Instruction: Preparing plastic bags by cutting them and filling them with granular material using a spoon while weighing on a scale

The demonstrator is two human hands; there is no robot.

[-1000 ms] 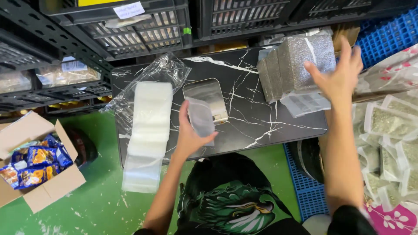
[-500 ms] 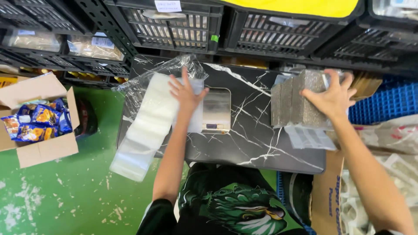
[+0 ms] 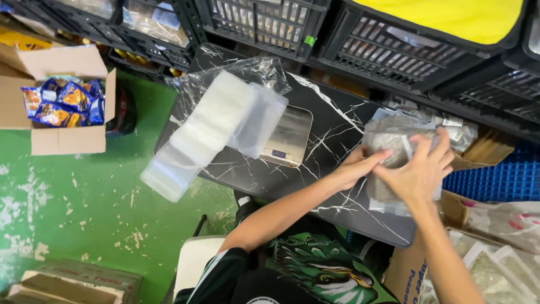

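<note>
A stack of clear packets filled with grey grains (image 3: 388,132) stands at the right end of the black marble-patterned table (image 3: 315,186). Both hands are on it. My right hand (image 3: 419,171) wraps over its front face from below. My left hand (image 3: 357,169) reaches across and pinches its left edge with the fingertips. A small steel scale (image 3: 289,135) lies at the table's middle. One empty clear bag (image 3: 259,121) leans over the scale's left side. A long pile of empty clear bags (image 3: 202,135) lies beside it and hangs off the table's left edge.
Black plastic crates (image 3: 394,45) line the far side, one holding something yellow (image 3: 450,17). An open cardboard box of blue snack packets (image 3: 62,101) sits on the green floor at left. A blue crate (image 3: 495,180) and more filled packets (image 3: 495,270) are at right.
My left hand has left the clear bags on the left and crossed to the grey packets. My right hand has dropped from the top of the stack to its front.
</note>
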